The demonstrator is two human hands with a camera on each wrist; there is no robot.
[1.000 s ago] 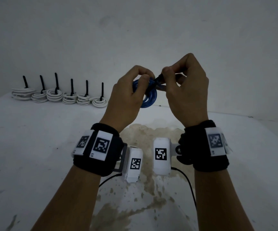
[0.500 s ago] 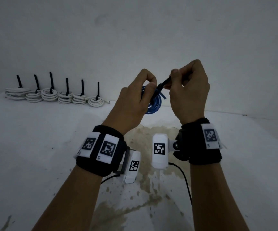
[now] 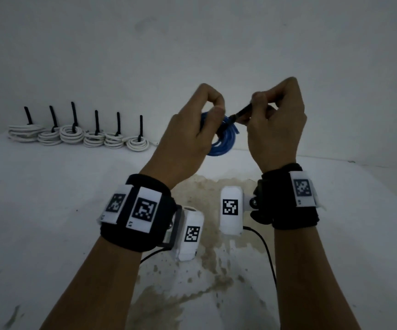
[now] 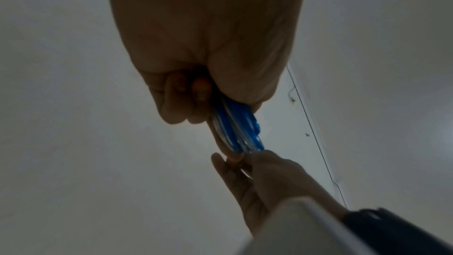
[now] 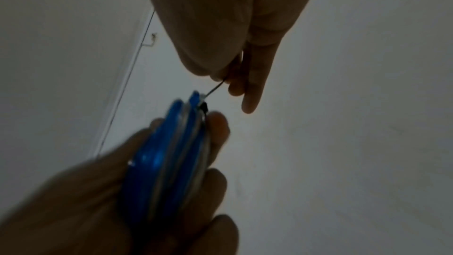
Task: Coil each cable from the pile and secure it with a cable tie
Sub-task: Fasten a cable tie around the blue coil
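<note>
Both hands (image 3: 235, 125) raised, blue coil (image 3: 223, 141) above table (image 3: 49, 210)

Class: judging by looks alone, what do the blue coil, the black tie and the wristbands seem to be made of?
Blue coil: likely plastic-sheathed cable, smooth and glossy, with bright highlights along its loops.
Black tie: probably stiff matte plastic; a straight, thin strip between the coil and the right hand.
Wristbands: seemingly soft black fabric, dull, carrying white printed tags.
</note>
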